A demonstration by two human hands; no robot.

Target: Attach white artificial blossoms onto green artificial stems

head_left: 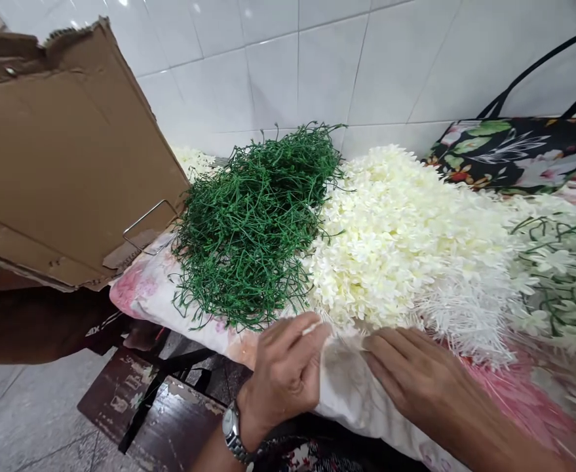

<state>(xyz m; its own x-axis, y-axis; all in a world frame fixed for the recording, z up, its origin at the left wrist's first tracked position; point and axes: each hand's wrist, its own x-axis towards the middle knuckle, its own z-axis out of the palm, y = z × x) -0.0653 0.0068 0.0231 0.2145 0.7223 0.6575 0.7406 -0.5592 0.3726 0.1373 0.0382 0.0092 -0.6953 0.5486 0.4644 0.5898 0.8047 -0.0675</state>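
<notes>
My left hand [288, 364], with a wristwatch [231, 429] on its wrist, is curled closed at the table's front edge. A thin white piece [312, 328] shows at its fingers, too small to name surely. My right hand [410, 373] is closed, its slightly blurred fingertips at the near edge of a heap of cream-white artificial flowers [390, 229]; what they pinch is hidden. Left of the flowers lies a tangled pile of green plastic stems [253, 223]. White bristly stems [469, 314] spread beyond my right hand.
A cardboard sheet or box [71, 151] with a wire handle [145, 219] stands at the left. Flowers on green stems [557, 275] lie at the right, near a floral bag [518, 154]. Another person's arm [37, 328] and wooden stools [170, 426] are at lower left. A tiled wall [268, 72] backs the cloth-covered table.
</notes>
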